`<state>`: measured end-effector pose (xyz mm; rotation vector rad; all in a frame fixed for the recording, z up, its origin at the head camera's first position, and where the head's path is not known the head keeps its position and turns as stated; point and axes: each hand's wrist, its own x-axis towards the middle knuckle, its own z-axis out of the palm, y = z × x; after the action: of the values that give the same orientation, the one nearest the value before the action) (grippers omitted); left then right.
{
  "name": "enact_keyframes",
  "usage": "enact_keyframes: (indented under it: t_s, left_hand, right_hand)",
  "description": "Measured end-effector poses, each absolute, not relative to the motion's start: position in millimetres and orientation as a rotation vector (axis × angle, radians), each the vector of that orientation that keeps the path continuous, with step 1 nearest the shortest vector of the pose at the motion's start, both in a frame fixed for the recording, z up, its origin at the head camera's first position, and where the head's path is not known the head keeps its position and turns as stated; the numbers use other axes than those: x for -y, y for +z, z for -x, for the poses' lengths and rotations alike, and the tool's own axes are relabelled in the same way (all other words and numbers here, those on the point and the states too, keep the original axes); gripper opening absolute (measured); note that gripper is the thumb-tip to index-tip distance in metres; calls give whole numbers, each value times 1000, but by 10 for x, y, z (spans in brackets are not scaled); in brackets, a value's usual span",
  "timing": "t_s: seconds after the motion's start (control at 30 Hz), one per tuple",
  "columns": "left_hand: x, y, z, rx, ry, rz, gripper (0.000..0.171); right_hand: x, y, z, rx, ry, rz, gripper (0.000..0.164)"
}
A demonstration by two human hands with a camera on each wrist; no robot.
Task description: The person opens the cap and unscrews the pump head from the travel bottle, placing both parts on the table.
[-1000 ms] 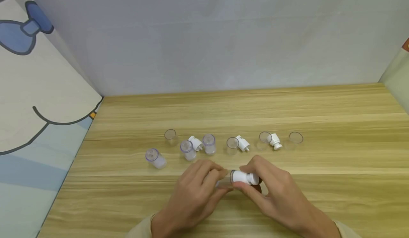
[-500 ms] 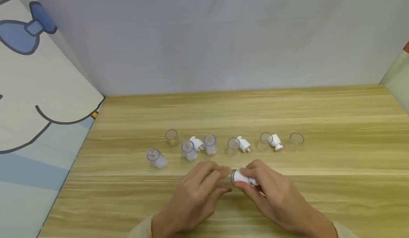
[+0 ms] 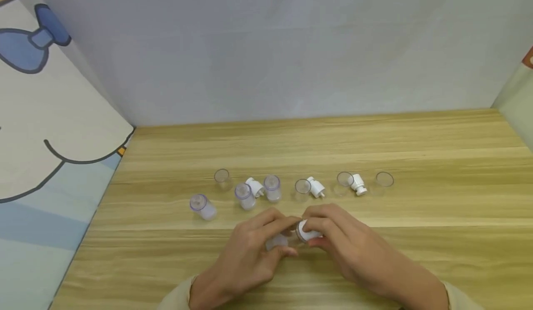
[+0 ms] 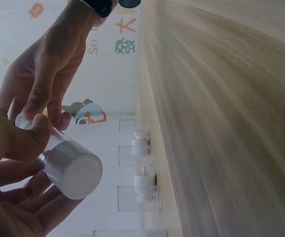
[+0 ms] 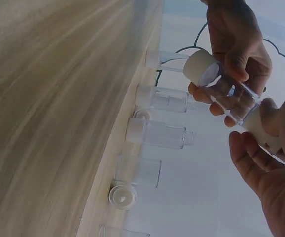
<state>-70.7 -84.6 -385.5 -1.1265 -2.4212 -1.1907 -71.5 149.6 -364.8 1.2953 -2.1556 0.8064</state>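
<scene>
A clear bottle with a thick white base (image 4: 76, 170) is held in front of me, tilted above the table in the wrist views. My left hand (image 3: 250, 252) grips its body between thumb and fingers. At the bottle's other end, my right hand (image 3: 350, 245) pinches a white pump top (image 3: 309, 232), its fingers curled over it and hiding much of it. The right wrist view shows the clear bottle wall (image 5: 226, 94) between the two hands, with the white pump top (image 5: 261, 126) at the right fingers.
Beyond the hands stand several clear bottles with white bases, one of them the leftmost bottle (image 3: 204, 207). Several clear caps, such as the far-right cap (image 3: 385, 180), stand among white pump tops (image 3: 316, 187) lying on the wooden table (image 3: 266, 148).
My right fingers have shifted forward over the pump top, covering more of it. My left thumb and fingers have spread slightly, showing more of the bottle's white base.
</scene>
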Motion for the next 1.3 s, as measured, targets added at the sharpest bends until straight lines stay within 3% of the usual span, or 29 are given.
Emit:
enact_keyframes:
  t_s: [0.23, 0.53, 0.9, 1.17, 1.3]
  left_hand:
    - [839, -3835, 699, 2489, -1222, 1069, 44]
    - [818, -3827, 688, 2504, -1324, 967, 43]
    - [738, -3863, 698, 2348, -1225, 1077, 42]
    - [746, -3919, 701, 2347, -972, 1113, 42]
    - [771, -3933, 706, 2363, -1001, 1144, 41]
  right_hand:
    - [-1541, -3621, 735, 2188, 892, -1326, 33]
    - [-1596, -3581, 684, 2388, 1105, -1077, 70]
    - [-1515, -3666, 652, 2407, 907, -868, 50]
    - [-1533, -3601, 668, 2434, 1068, -1056, 27]
    - [-1576, -3563, 687, 2467, 1105, -1184, 28]
